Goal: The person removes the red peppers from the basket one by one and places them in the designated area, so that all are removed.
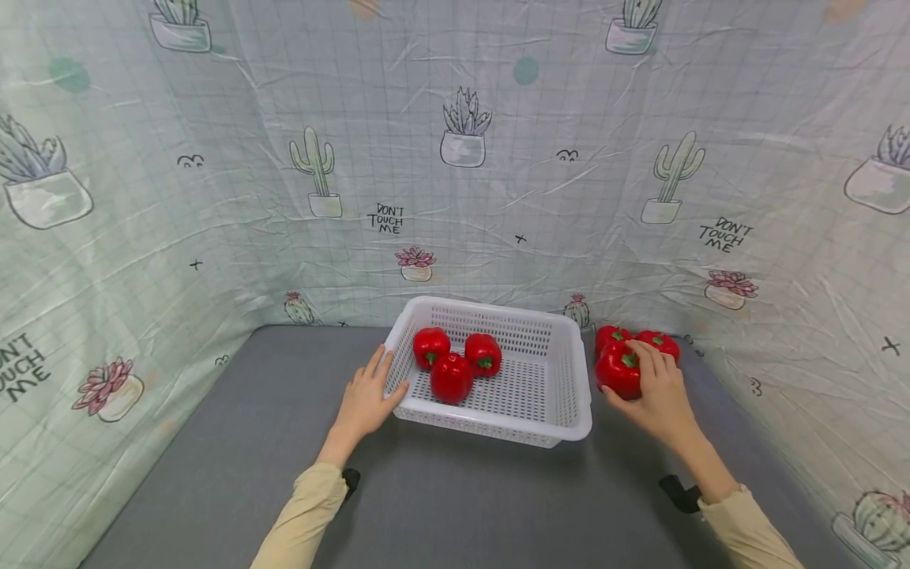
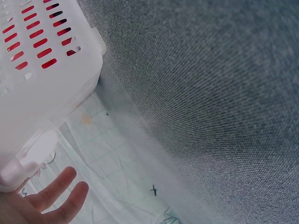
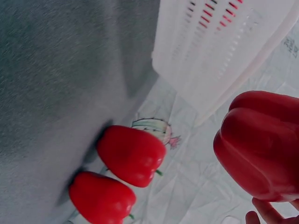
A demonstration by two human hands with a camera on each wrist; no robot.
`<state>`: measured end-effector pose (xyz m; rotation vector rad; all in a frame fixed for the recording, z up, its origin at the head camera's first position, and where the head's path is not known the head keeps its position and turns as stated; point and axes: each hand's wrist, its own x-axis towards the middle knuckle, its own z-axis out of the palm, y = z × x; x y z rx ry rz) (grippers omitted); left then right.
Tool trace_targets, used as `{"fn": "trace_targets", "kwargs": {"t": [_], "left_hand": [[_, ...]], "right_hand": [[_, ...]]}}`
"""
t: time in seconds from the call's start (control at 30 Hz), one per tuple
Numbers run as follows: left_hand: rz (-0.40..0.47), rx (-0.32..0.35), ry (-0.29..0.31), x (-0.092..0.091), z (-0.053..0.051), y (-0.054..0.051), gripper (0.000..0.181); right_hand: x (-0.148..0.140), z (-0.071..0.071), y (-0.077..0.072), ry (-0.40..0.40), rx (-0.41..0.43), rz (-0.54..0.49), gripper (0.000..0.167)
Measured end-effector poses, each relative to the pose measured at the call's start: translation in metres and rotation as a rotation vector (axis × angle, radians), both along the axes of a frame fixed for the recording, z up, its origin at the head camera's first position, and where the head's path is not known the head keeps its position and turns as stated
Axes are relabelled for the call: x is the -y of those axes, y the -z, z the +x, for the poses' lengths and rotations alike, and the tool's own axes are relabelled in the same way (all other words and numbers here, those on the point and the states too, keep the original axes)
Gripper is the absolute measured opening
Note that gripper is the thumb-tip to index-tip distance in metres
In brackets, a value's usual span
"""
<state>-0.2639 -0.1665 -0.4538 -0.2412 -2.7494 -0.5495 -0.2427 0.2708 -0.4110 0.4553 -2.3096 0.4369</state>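
A white perforated plastic basket (image 1: 569,435) stands on the grey table with three red bell peppers (image 1: 451,381) in its left half. At its left rim, my left hand (image 1: 364,401) touches the edge with fingers extended. In the left wrist view, two straight fingers (image 2: 70,200) show beside the basket wall (image 2: 51,93). My right hand (image 1: 661,395) grips another red bell pepper (image 1: 617,373), to the right of the basket. The right wrist view has this pepper (image 3: 264,144) raised off the table, with fingertips under it.
Two more red bell peppers (image 3: 131,154) lie on the table right of the basket, near the back. A cactus-print cloth (image 1: 526,221) hangs behind and along both sides. The grey table (image 1: 498,506) extends in front of the basket.
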Motion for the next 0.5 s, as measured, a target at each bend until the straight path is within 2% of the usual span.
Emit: {"fn": "trace_targets", "kwargs": {"t": [0.2, 0.5], "left_hand": [[0.004, 0.005, -0.001, 0.000, 0.001, -0.001, 0.065], [0.003, -0.006, 0.001, 0.000, 0.002, -0.001, 0.065]], "right_hand": [[-0.010, -0.004, 0.004, 0.024, 0.010, -0.012, 0.077], [-0.027, -0.017, 0.019, 0.070, 0.018, -0.038, 0.075]]}}
